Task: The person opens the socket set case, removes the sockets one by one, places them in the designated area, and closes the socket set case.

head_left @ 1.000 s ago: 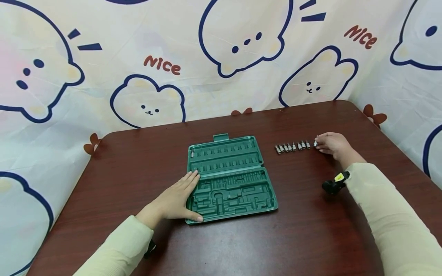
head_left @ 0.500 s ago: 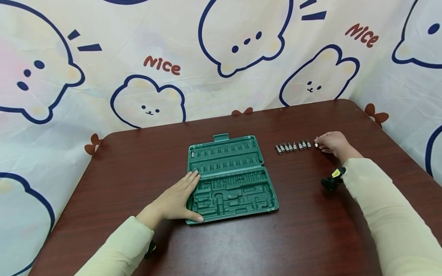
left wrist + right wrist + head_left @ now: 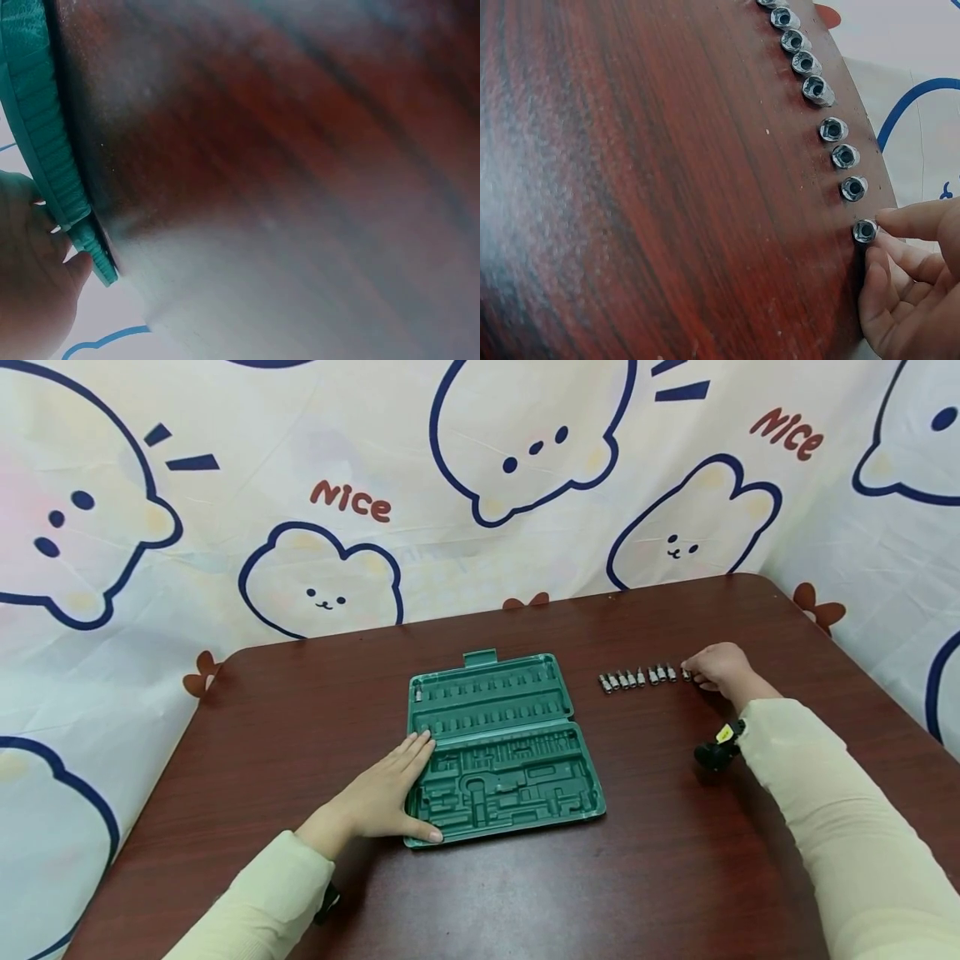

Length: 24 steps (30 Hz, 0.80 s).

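Observation:
An unfolded green plastic tool case point(image 3: 517, 785) lies on the table, one small metal socket bit point(image 3: 417, 695) standing in its upper left slot. Fingers spread and straight, my left hand point(image 3: 378, 789) rests on the case's left edge; the left wrist view shows that hand point(image 3: 37, 277) at the case's green side point(image 3: 45, 127). Over on the right, a row of several metal socket bits point(image 3: 632, 679) lies on the tabletop. At the row's right end my right hand point(image 3: 723, 668) pinches a socket bit point(image 3: 865, 230), whose square hole faces the right wrist camera.
The dark reddish-brown table point(image 3: 480, 902) carries the case and the row. A printed cloth backdrop point(image 3: 465, 560) hangs behind the table's far edge. A black wrist camera point(image 3: 716, 756) sits below the right sleeve.
My right hand has shifted slightly, its fingers now covering more of the end socket bit. The left hand and the case stay in place.

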Tool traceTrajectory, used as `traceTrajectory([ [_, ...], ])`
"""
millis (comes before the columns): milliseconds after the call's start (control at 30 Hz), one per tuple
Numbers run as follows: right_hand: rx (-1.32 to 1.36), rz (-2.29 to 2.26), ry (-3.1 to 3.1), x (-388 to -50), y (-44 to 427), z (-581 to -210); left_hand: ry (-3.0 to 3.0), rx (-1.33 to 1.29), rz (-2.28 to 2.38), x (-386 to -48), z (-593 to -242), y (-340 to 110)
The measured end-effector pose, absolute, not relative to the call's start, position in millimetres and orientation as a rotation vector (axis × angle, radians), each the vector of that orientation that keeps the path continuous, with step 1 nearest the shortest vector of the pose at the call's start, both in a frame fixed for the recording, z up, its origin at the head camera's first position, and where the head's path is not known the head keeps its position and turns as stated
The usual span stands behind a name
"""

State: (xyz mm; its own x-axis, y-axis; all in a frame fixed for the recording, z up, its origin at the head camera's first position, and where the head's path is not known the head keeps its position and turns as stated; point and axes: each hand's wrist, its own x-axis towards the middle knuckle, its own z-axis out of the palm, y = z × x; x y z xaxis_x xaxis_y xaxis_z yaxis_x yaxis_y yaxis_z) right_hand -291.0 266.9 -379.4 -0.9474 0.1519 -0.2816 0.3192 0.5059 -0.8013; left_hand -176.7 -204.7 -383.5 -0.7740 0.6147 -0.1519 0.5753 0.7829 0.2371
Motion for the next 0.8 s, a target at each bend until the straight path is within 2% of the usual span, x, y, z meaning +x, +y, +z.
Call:
traceTrajectory([
  [800, 0.351, -1.510, 2.515, -281.9, 262.0, -372.2, 2.742, 0.923, 0.263, -174.7, -381.3, -203.7],
])
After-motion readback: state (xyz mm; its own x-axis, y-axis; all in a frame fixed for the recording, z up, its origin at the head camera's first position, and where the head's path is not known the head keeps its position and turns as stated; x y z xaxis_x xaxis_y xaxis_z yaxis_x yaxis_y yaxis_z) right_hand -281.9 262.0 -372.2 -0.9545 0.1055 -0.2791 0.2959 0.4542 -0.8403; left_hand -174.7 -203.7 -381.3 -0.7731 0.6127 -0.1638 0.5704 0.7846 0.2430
